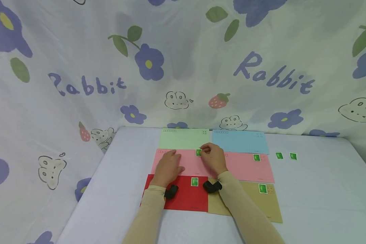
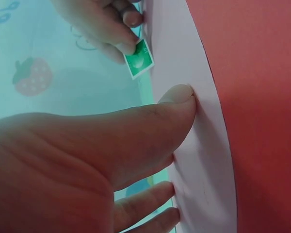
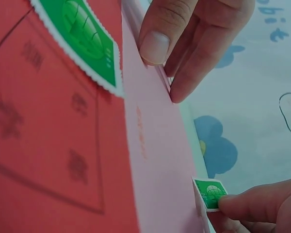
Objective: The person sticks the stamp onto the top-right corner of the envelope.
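Note:
My right hand (image 1: 214, 158) pinches a green postage stamp (image 1: 198, 153) with a white edge between thumb and fingers. The stamp is at the upper right corner of the left pink envelope (image 1: 189, 166); in the right wrist view this stamp (image 3: 208, 193) stands tilted, one edge down near the paper. My left hand (image 1: 166, 169) rests on the same envelope, its thumb and fingertips touching the paper, as the left wrist view shows. Just below lies a red envelope (image 1: 186, 198) with a green stamp (image 1: 194, 182) at its upper right.
Another pink envelope (image 1: 247, 173) and a tan envelope (image 1: 274, 213) on the right each bear a stamp. Behind lie a light green envelope (image 1: 184, 139) and a blue envelope (image 1: 239, 141). Two loose stamps (image 1: 279, 156) lie on the white table (image 1: 317, 189). A printed curtain (image 1: 195, 67) hangs behind.

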`<state>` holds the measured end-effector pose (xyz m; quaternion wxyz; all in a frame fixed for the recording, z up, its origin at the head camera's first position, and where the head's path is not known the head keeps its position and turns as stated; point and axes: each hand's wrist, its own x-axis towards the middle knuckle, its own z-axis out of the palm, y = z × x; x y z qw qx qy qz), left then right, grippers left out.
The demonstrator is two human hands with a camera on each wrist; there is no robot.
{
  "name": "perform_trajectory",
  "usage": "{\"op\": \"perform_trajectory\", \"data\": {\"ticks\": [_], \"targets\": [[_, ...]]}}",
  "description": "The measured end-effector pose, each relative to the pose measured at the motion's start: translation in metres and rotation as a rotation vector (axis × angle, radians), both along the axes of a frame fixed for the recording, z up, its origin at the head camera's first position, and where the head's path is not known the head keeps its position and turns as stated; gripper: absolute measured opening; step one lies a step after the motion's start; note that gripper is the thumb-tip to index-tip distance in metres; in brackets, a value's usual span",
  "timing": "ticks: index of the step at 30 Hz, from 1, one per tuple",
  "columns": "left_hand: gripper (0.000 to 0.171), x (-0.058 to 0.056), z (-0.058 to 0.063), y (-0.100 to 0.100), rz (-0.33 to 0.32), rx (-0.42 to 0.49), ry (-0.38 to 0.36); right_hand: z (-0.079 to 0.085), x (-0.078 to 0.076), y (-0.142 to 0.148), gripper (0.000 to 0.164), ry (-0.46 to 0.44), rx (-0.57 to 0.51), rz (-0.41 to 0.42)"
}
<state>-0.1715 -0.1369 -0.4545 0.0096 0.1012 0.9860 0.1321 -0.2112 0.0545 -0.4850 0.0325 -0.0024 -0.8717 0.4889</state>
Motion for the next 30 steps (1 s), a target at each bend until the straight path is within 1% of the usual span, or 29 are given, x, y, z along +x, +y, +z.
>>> {"op": "perform_trajectory", "data": {"ticks": [5, 14, 30], "targets": [[0.060, 0.0001, 0.0003, 0.0001, 0.005, 0.005, -0.007, -0.0007, -0.0003, -0.0007, 0.014, -0.006, 0.015, 0.000], [0.059, -0.0007, 0.0009, 0.0003, -0.009, -0.004, -0.001, 0.0004, -0.0001, -0.0014, 0.013, -0.004, 0.053, -0.007], [0.060, -0.0002, 0.0030, 0.0017, 0.016, 0.007, -0.028, -0.0005, -0.0016, -0.0036, 0.012, 0.017, 0.120, -0.015]]}}
